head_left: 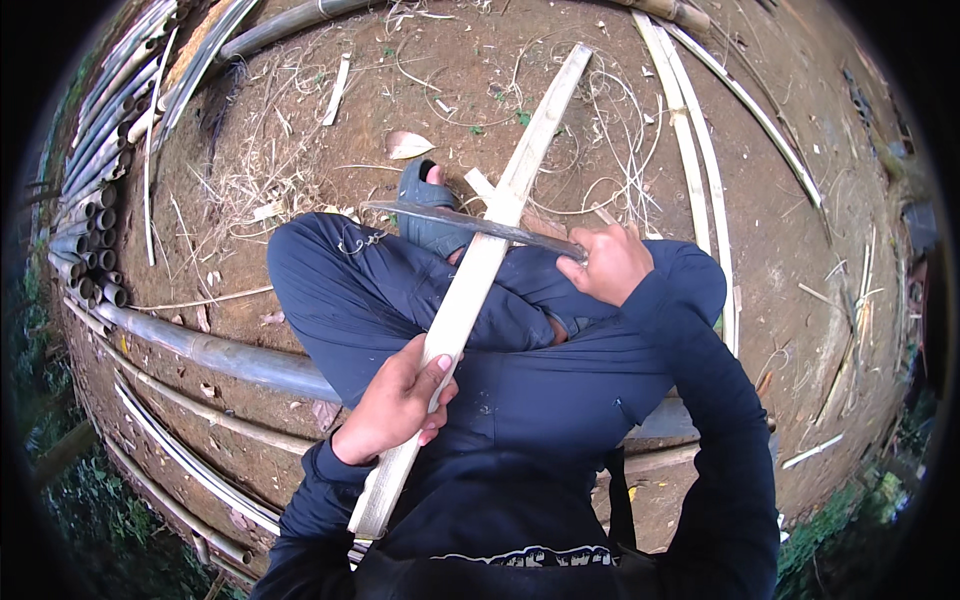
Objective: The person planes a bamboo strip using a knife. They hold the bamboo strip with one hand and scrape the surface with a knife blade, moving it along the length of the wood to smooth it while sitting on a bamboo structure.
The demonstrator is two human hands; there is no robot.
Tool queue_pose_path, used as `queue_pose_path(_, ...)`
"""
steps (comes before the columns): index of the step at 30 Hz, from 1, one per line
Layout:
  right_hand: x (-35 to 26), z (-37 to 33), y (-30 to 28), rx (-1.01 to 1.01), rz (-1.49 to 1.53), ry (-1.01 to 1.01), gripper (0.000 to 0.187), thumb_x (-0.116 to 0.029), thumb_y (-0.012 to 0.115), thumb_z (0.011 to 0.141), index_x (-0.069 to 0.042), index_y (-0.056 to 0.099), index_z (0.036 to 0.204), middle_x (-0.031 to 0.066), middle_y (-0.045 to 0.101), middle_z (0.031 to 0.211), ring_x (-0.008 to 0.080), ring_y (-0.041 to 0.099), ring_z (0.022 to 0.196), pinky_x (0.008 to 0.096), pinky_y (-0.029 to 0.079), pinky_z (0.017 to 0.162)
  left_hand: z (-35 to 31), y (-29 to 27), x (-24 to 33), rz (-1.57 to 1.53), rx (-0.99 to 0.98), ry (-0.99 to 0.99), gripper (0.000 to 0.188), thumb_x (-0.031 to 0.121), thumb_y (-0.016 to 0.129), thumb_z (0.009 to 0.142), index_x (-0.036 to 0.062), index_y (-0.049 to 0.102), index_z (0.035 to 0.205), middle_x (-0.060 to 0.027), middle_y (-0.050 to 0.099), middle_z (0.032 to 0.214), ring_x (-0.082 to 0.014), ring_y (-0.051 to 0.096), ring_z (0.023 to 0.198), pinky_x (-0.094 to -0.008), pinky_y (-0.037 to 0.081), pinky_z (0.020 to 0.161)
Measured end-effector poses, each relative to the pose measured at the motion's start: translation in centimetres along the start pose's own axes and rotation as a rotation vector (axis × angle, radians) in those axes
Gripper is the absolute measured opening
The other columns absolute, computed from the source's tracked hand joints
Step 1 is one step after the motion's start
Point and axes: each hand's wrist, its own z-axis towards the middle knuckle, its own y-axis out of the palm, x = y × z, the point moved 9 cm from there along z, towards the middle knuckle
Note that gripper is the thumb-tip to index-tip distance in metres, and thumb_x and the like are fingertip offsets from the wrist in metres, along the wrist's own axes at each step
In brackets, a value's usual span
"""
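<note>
A long pale bamboo slat slants across my lap, from near my waist up to the far ground beyond my crossed legs. My left hand is wrapped round its lower part, thumb on the top face. In my right hand is a long dark knife, gripped by the end at the right. The blade lies crosswise over the slat, above my shins, with its tip pointing left. The handle is mostly hidden by my fingers. Behind the blade shows my sandalled foot.
Cut bamboo poles are stacked at the far left. A thick bamboo pole runs behind my legs. Long split strips lie at the right. Thin curled shavings and a dry leaf are scattered on the dirt ahead.
</note>
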Motion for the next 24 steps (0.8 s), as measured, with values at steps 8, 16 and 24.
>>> queue_pose_path(8, 1.6, 0.6, -0.6, 0.028, -0.018, 0.064, 0.025, -0.023, 0.075, 0.078, -0.005, 0.069, 0.092, 0.0190, 0.069, 0.078, 0.0394, 0.067, 0.069, 0.0455, 0.055, 0.065, -0.2, 0.2, -0.3, -0.018, -0.009, -0.006, 0.025, 0.022, 0.041, 0.107, -0.0005, 0.045, 0.117, -0.0040, 0.048, 0.074, -0.0081, 0.043, 0.046, -0.0238, 0.039, 0.041)
queue_pose_path(16, 4.5, 1.6, -0.4, 0.040, -0.019, 0.217, 0.021, -0.021, 0.077, 0.076, -0.008, 0.071, 0.091, 0.0151, 0.070, 0.077, 0.0364, 0.068, 0.072, 0.0452, 0.055, 0.067, -0.9, 0.6, -0.3, -0.077, -0.027, -0.034, 0.021, 0.020, 0.039, 0.107, 0.0010, 0.043, 0.115, -0.0033, 0.048, 0.073, -0.0087, 0.045, 0.044, -0.0246, 0.039, 0.040)
queue_pose_path(24, -1.6, 0.0, -0.8, 0.059, 0.028, -0.080, 0.022, -0.023, 0.075, 0.080, -0.003, 0.070, 0.087, 0.0202, 0.068, 0.072, 0.0368, 0.068, 0.068, 0.0451, 0.056, 0.067, -0.3, 0.4, 0.1, -0.080, -0.011, -0.029, 0.020, 0.020, 0.040, 0.107, 0.0002, 0.042, 0.110, -0.0039, 0.048, 0.073, -0.0092, 0.046, 0.044, -0.0249, 0.039, 0.039)
